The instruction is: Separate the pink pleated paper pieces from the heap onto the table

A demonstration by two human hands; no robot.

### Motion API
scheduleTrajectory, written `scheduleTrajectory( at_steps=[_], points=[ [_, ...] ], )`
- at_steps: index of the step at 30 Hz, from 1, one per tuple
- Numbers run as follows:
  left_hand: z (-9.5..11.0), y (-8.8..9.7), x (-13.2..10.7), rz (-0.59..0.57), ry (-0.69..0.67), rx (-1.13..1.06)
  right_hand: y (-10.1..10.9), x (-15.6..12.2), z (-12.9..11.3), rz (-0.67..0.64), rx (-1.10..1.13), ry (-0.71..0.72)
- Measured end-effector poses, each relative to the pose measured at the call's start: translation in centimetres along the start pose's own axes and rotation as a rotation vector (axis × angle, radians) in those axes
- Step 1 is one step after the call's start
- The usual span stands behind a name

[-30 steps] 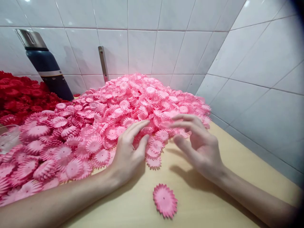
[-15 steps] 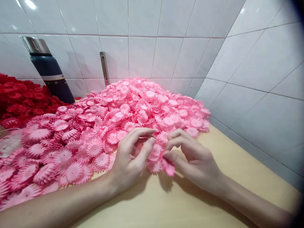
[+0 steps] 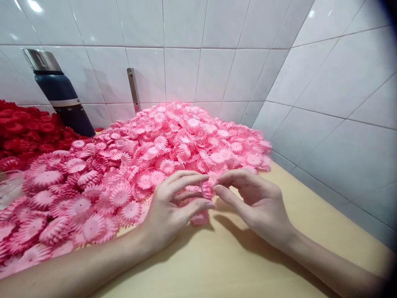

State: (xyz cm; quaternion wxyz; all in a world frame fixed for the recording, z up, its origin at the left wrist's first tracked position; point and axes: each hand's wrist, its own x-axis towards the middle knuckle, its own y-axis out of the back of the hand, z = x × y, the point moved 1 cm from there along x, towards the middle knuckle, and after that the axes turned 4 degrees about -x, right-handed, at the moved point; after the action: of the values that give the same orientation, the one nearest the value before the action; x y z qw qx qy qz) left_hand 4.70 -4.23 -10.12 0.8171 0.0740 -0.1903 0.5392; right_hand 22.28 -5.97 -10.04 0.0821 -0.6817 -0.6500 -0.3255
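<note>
Between my two hands, in front of the pink heap, a small pink petal disc (image 3: 206, 189) with a scalloped edge stands nearly edge-on. My left hand (image 3: 176, 205) curves around it, index finger above and thumb below. From the other side, the thumb and forefinger of my right hand (image 3: 252, 198) pinch together at the disc's right edge. Part of the disc is covered by fingers. Right behind both hands rises a large pile of pink petal discs (image 3: 151, 152), many with a small centre hole.
A dark blue bottle (image 3: 70, 101) with a steel cap stands at the back left beside a heap of red petal discs (image 3: 27, 128). Clear plastic (image 3: 10, 190) shows at the left edge. A metal strip (image 3: 133, 89) is fixed to the tiled wall (image 3: 182, 70) behind the wooden tabletop (image 3: 198, 265).
My right hand has brought the pink petal disc up and left to my left hand, whose fingers now reach around it. The view has shifted slightly.
</note>
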Motion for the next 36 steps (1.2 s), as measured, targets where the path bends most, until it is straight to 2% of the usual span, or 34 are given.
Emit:
scheduleTrajectory(
  at_steps=[4, 11, 17, 21, 29, 36],
  points=[
    [-0.12, 0.05, -0.11, 0.030, 0.057, -0.002, -0.04, 0.22, -0.53, -0.129, 0.194, -0.128],
    [-0.53, 0.11, -0.20, -0.029, 0.096, -0.066, -0.31, 0.31, -0.24, -0.204, 0.421, -0.322],
    [-0.31, 0.14, -0.18, -0.042, 0.121, -0.098, -0.19, 0.33, 0.25, -0.247, 0.538, -0.399],
    [0.05, 0.13, -0.29, 0.026, 0.037, 0.033, -0.04, 0.34, 0.23, -0.258, 0.539, -0.414],
    [0.19, -0.10, 0.05, 0.218, -0.001, 0.075, -0.24, 0.48, -0.29, -0.220, 0.546, -0.424],
    [0.12, 0.04, 0.34, 0.276, -0.077, 0.046, -0.38, 0.48, -0.17, -0.257, 0.485, -0.415]
  ],
)
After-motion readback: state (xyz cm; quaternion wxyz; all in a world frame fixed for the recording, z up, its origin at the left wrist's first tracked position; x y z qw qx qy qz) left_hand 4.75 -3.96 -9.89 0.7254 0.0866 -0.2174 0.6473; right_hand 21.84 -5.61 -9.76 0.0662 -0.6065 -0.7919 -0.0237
